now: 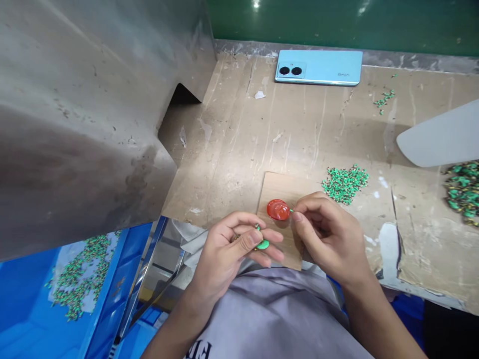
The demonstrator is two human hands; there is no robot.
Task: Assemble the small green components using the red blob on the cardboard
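My left hand (235, 242) is closed around a small green piece (263, 245) with gold-coloured bits, its thumb pressed over it. The exact kind of piece is not clear. Between the thumb and forefinger of my right hand (325, 229) is a tiny green part (291, 210), its tip at the edge of a red, glossy, paste-like blob in a small round dish (278, 210). That dish sits on a piece of brown cardboard (275, 182) at the table's front edge. Just beyond my right hand lies a heap of tiny green parts (345, 183).
A light blue phone (318, 68) lies at the back by a green wall. Metal sheeting (93, 109) rises on the left above a blue bin (30, 299) bearing more green parts. At right, a pale flat blade-shaped object (441, 134) overhangs a pile of larger green pieces (464, 192).
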